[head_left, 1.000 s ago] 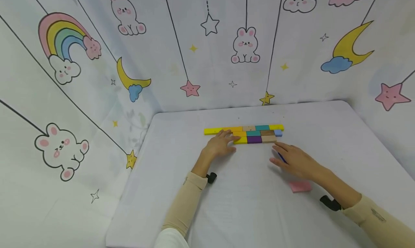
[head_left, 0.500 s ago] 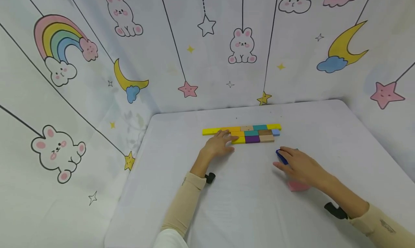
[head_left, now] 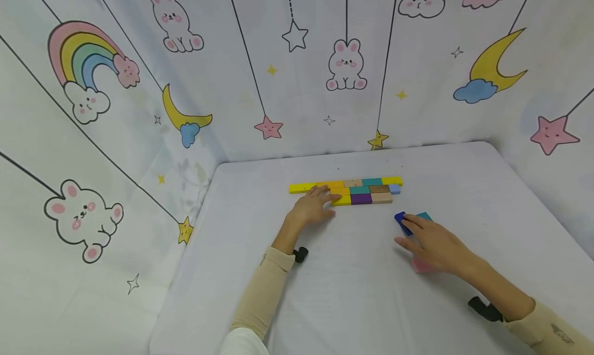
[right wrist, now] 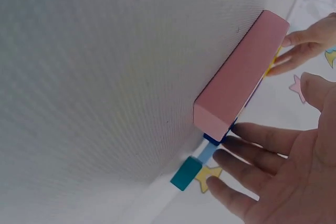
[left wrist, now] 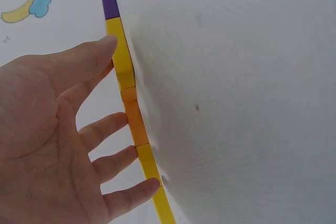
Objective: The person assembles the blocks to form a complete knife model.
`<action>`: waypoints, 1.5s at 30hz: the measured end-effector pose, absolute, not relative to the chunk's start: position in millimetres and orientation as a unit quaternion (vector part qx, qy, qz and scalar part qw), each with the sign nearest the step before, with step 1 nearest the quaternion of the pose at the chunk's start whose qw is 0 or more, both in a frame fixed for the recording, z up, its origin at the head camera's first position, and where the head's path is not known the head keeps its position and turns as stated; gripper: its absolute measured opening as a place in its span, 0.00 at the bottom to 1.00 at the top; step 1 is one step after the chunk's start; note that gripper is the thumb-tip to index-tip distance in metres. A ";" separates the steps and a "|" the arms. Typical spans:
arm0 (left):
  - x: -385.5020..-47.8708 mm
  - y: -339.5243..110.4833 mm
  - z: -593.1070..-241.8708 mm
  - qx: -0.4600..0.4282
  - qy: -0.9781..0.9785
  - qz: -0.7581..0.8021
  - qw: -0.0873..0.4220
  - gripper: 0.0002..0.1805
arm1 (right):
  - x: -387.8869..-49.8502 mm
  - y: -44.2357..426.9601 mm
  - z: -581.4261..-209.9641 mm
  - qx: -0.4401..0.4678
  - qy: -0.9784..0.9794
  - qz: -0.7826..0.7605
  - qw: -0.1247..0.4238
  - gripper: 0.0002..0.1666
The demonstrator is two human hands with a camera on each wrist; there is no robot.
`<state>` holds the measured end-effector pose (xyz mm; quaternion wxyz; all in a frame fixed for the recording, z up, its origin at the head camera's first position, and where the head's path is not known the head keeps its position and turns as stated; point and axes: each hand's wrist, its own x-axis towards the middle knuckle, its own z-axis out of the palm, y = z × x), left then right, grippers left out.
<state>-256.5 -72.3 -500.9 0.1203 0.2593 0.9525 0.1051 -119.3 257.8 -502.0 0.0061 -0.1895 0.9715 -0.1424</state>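
Note:
In the head view, three close rows of coloured wooden blocks lie on the white cloth. My left hand rests at their left end, fingers spread over an orange block and near a yellow block. In the left wrist view the thumb touches this yellow block. To the right of the rows, my right hand hovers with loosely extended fingers over a dark blue block. Whether the fingertips touch it, I cannot tell. A teal block and a pink block show partly around this hand.
A purple block and a tan block continue the front row, with a light blue block behind at the right. The white-covered table meets a printed cloth wall at the back.
My right hand has drawn back from the rows, right and towards me, uncovering more of the dark blue block and the teal block. My left hand has stayed on the blocks.

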 end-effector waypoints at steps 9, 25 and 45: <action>-258.0 -72.6 -501.8 0.261 0.952 0.107 0.118 0.30 | -121.3 255.4 -503.4 -0.211 0.968 -0.134 -0.009 0.44; -258.5 -72.4 -503.2 0.261 0.952 0.103 0.119 0.30 | -125.0 245.9 -506.5 -0.223 0.967 -0.124 -0.013 0.42; -257.8 -72.1 -504.0 0.258 0.954 0.104 0.116 0.29 | -133.2 226.2 -507.9 -0.247 0.960 -0.132 0.000 0.41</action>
